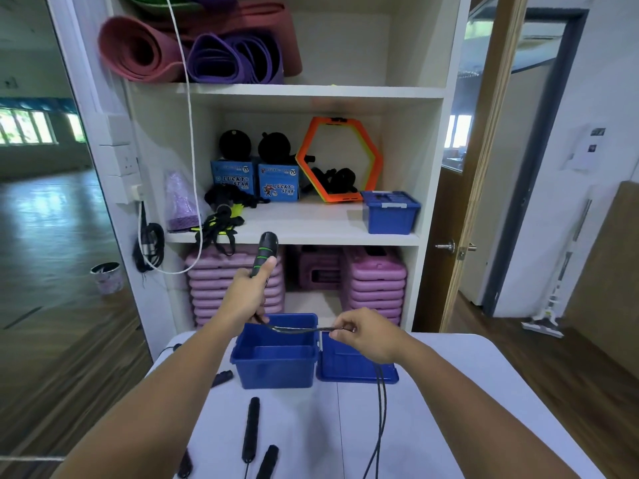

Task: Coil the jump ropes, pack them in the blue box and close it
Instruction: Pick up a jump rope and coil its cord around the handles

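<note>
An open blue box [275, 369] stands on the white table [449, 392], and its blue lid [349, 369] lies flat just to the right of it. My left hand [247, 295] grips black jump rope handles with green rings [264, 254], held upright above the box. My right hand [366, 335] pinches the black cord [301, 329], which stretches between my hands over the box. From my right hand the cord [380, 409] hangs down across the table. More black rope handles [250, 428] lie on the table in front of the box.
Behind the table stands a white shelf unit [311, 233] with a second closed blue box [390, 212], an orange hexagon ring [340, 160], small blue cartons and rolled mats [145, 50]. Stacked pink steppers [375, 285] fill the bottom shelf. A wooden door [460, 202] is at the right.
</note>
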Demonstrator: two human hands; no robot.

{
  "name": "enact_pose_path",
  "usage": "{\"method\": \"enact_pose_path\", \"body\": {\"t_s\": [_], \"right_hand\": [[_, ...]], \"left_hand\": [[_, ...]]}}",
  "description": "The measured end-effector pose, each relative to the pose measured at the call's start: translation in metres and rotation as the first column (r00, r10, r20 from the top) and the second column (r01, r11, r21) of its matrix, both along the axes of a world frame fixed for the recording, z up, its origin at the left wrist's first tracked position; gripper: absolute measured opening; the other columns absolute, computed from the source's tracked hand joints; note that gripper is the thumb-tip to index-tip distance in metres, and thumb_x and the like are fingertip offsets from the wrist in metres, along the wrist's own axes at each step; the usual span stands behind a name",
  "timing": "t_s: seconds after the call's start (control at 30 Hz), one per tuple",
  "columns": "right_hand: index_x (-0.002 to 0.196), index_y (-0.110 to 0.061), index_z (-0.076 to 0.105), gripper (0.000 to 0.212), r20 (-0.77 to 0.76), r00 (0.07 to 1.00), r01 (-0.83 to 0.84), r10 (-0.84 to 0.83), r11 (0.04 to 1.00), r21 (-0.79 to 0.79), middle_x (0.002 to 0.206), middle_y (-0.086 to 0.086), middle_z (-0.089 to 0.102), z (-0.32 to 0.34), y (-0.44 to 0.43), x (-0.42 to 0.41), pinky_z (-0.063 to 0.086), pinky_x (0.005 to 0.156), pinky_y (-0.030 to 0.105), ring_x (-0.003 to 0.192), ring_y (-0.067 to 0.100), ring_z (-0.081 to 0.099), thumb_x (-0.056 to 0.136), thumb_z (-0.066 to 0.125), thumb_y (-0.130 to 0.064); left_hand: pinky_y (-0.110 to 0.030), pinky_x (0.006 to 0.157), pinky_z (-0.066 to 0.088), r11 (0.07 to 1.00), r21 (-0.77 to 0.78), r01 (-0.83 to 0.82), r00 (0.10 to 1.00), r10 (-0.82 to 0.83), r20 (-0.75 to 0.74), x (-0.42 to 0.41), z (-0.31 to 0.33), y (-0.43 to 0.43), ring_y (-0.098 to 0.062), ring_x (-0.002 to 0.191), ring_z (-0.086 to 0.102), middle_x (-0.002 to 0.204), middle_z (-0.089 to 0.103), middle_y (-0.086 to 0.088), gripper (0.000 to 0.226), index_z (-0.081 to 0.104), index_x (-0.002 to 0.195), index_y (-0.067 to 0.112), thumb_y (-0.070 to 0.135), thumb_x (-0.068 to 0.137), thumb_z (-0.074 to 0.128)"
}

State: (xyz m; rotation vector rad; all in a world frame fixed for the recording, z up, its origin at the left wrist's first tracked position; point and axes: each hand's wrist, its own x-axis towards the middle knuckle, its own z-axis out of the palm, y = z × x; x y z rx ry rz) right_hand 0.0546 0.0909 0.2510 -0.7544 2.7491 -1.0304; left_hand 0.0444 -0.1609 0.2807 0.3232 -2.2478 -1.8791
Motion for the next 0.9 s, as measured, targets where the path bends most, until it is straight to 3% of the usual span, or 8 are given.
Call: {"method": "enact_pose_path", "body": {"t_s": [0.13, 0.27, 0.37, 0.43, 0.5, 0.6, 0.77, 0.9], "right_hand": [[0.097, -0.024, 0.071, 0.018, -0.054, 0.998, -0.029, 0.033, 0.997, 0.072, 0.081, -0.007, 0.067, 0.009, 0.0, -0.002, 0.048, 0.069, 0.031, 0.074, 0.014, 0.058, 0.097, 0.058, -0.036], [0.095, -0.025, 0.071, 0.02, -0.081, 0.997, -0.009, 0.016, 0.995, 0.098, 0.089, -0.002, 0.071, 0.016, 0.003, -0.01, 0.053, 0.079, 0.039, 0.086, 0.02, 0.064, 0.095, 0.061, -0.041], [0.092, -0.023, 0.072, 0.018, -0.106, 0.994, -0.02, 0.029, 0.996, 0.086, 0.085, -0.004, 0.071, 0.026, 0.003, -0.013, 0.051, 0.073, 0.032, 0.078, 0.015, 0.062, 0.094, 0.063, -0.039], [0.09, -0.024, 0.072, 0.017, -0.141, 0.989, -0.029, 0.04, 0.996, 0.079, 0.083, -0.002, 0.071, 0.036, 0.001, -0.014, 0.05, 0.07, 0.032, 0.073, 0.014, 0.06, 0.093, 0.064, -0.038], [0.09, -0.023, 0.073, 0.016, -0.188, 0.981, -0.036, 0.05, 0.996, 0.081, 0.083, 0.0, 0.072, 0.045, -0.002, -0.017, 0.052, 0.071, 0.037, 0.076, 0.021, 0.063, 0.092, 0.066, -0.037], [0.088, -0.025, 0.073, 0.014, -0.225, 0.972, -0.049, 0.065, 0.996, 0.075, 0.083, 0.001, 0.073, 0.054, -0.002, -0.02, 0.054, 0.073, 0.042, 0.077, 0.027, 0.066, 0.09, 0.068, -0.038], [0.091, -0.017, 0.077, 0.017, -0.243, 0.968, -0.068, 0.065, 0.998, -0.006, 0.083, -0.001, 0.074, 0.068, 0.001, -0.018, 0.05, 0.076, 0.034, 0.083, 0.02, 0.064, 0.086, 0.073, -0.033], [0.087, -0.014, 0.078, 0.015, -0.184, 0.981, -0.083, 0.065, 0.992, -0.094, 0.08, -0.001, 0.074, 0.075, 0.005, -0.016, 0.047, 0.071, 0.025, 0.071, 0.004, 0.058, 0.082, 0.078, -0.029]], "left_hand": [[-0.036, 0.056, 0.047, 0.98, -0.16, 0.115, 0.993, -0.111, 0.034, 0.008, -0.008, -0.014, -0.021, 0.056, 0.043, 0.068, 0.042, -0.009, 0.061, 0.053, 0.106, 0.017, 0.074, 0.083, 0.055], [-0.032, 0.049, 0.053, 0.894, -0.377, 0.243, 0.97, -0.228, 0.085, 0.02, -0.006, -0.02, -0.023, 0.06, 0.049, 0.071, 0.046, -0.011, 0.043, 0.051, 0.108, 0.024, 0.064, 0.093, 0.05], [-0.037, 0.048, 0.057, 0.758, -0.566, 0.325, 0.945, -0.285, 0.16, 0.03, -0.005, -0.025, -0.025, 0.059, 0.056, 0.075, 0.053, -0.004, 0.046, 0.05, 0.114, 0.032, 0.071, 0.09, 0.048], [-0.04, 0.061, 0.06, 0.635, -0.676, 0.374, 0.926, -0.301, 0.23, 0.036, -0.002, -0.025, -0.028, 0.067, 0.066, 0.087, 0.06, 0.002, 0.065, 0.049, 0.119, 0.035, 0.086, 0.08, 0.041], [-0.03, 0.06, 0.056, 0.504, -0.757, 0.415, 0.906, -0.301, 0.296, 0.041, 0.001, -0.021, -0.017, 0.074, 0.065, 0.092, 0.06, 0.007, 0.07, 0.052, 0.12, 0.033, 0.087, 0.078, 0.038], [-0.017, 0.045, 0.035, 0.435, -0.781, 0.448, 0.886, -0.334, 0.323, 0.051, 0.008, -0.01, -0.006, 0.061, 0.048, 0.073, 0.049, 0.008, 0.052, 0.057, 0.116, 0.025, 0.068, 0.091, 0.045], [-0.009, 0.04, 0.037, 0.461, -0.75, 0.474, 0.859, -0.429, 0.28, 0.055, 0.014, -0.005, 0.004, 0.047, 0.047, 0.063, 0.046, 0.01, 0.039, 0.059, 0.116, 0.027, 0.057, 0.091, 0.06], [-0.015, 0.056, 0.041, 0.38, -0.775, 0.505, 0.796, -0.553, 0.247, 0.056, 0.018, -0.003, 0.0, 0.062, 0.05, 0.078, 0.06, 0.008, 0.047, 0.055, 0.108, 0.05, 0.08, 0.072, 0.059]]}}
